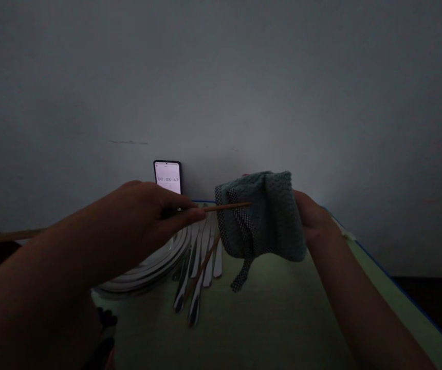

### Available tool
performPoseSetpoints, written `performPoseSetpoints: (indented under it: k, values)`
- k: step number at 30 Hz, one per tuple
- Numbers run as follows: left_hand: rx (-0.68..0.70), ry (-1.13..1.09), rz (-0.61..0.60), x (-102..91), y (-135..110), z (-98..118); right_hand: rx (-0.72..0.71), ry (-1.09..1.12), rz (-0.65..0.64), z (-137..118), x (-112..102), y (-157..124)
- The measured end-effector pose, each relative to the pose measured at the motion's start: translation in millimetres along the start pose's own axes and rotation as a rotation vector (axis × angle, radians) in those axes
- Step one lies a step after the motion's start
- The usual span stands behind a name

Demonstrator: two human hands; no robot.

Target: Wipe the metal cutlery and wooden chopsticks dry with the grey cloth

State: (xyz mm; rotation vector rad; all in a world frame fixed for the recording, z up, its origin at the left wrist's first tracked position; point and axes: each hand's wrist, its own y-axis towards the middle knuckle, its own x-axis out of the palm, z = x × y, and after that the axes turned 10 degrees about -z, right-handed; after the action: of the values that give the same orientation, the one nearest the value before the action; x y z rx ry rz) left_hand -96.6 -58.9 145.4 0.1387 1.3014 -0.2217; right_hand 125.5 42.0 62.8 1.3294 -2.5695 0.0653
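Observation:
My left hand point(144, 216) is closed around a thin wooden chopstick point(224, 207), whose tip runs rightward into a teal knitted cloth point(267, 216). The chopstick's other end sticks out past my forearm at the far left. My right hand point(313, 216) grips the cloth from the right, bunched around the chopstick tip; a checkered strap of the cloth hangs down. Both hands are raised above a pale green table point(267, 318). A second chopstick point(205, 264) lies on the table among the cutlery.
Several metal utensils point(196, 267) lie side by side on the table below my hands. Stacked round plates point(151, 267) sit to their left. A phone point(168, 177) showing a timer leans against the white wall. The table's blue edge runs along the right.

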Motion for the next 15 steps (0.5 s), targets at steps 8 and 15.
performPoseSetpoints:
  k: [8, 15]
  values:
    - [0.021, 0.099, -0.085, 7.0, 2, -2, 0.036, -0.092, -0.106, -1, 19, 3]
    - [0.015, 0.196, -0.058, 19.3, 13, -3, 0.045, -0.942, -0.073, -19, 34, -5]
